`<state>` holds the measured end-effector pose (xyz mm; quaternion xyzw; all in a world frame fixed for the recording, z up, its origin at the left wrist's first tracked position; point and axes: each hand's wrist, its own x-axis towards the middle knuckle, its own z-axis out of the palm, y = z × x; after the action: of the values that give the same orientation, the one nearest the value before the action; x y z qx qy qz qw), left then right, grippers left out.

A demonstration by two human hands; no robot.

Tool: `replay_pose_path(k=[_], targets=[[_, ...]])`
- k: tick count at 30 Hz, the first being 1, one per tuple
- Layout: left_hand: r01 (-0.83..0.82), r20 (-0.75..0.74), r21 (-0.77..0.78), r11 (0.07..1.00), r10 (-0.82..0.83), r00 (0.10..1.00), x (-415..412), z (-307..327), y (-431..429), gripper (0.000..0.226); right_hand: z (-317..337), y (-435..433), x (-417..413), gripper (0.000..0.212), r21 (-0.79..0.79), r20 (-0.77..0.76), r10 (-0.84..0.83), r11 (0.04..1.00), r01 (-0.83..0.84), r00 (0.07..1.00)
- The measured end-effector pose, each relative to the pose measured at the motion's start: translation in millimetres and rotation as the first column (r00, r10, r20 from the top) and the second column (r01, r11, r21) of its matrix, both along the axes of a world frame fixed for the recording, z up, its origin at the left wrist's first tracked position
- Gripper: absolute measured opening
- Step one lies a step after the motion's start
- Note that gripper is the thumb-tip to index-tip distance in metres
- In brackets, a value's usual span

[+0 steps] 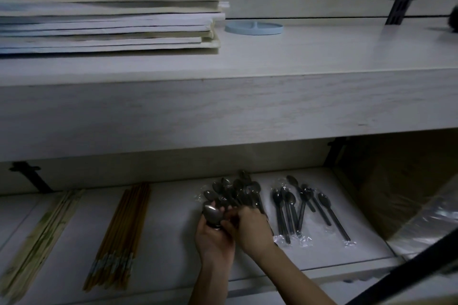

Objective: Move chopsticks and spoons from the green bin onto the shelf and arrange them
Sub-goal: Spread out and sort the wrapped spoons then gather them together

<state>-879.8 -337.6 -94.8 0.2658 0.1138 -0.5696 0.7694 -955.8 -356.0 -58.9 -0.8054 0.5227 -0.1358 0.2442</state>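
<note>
Both left hand (213, 236) and right hand (251, 229) on spoons (235, 190)

1. Pale chopsticks (42, 238): bundle lying flat, far left of lower shelf (173, 242).
2. Brown chopsticks (121, 238): bundle beside them.
3. Steel spoons (233, 193): wrapped heap mid-shelf, some gripped by left hand (214, 238).
4. Dark-handled spoons (304, 208): wrapped, spread out at right.

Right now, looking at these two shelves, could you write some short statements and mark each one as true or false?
1. The left hand holds a spoon. True.
2. The chopsticks lie right of the spoon pile. False: they lie left of it.
3. A blue disc sits on the upper shelf. True.
4. The wrapped spoons stand upright. False: they lie flat on the lower shelf.
</note>
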Motion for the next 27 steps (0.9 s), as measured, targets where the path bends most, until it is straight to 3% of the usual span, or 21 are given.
replay_pose_path(k=[3,8,14,23,27], targets=[[0.021,0.047,-0.009,1.000,-0.020,0.999,-1.4,5.1,3.1,0.032,-4.7,-0.7,0.8,0.027,-0.004,-0.048,0.016,1.000,-0.016,0.999],[0.069,0.029,0.056,0.996,-0.071,0.997,-1.0,3.6,1.3,0.032,-7.0,0.7,-0.4,0.034,-0.099,-0.099,0.062,0.993,-0.071,0.993],[0.038,0.094,0.068,0.997,-0.045,0.995,2.9,3.2,1.7,0.029,-10.6,9.2,-19.2,0.036,-0.003,-0.159,0.182,0.983,-0.184,0.970],[0.197,0.144,0.157,0.968,-0.220,0.965,5.1,-13.8,3.1,0.031,-4.9,6.7,-30.6,0.038,0.278,0.039,0.184,0.942,-0.187,0.982],[0.129,0.202,0.180,0.975,-0.165,0.965,14.7,-8.4,1.7,0.023,0.7,5.6,-36.6,0.040,0.459,0.194,0.095,0.871,-0.176,0.976]])
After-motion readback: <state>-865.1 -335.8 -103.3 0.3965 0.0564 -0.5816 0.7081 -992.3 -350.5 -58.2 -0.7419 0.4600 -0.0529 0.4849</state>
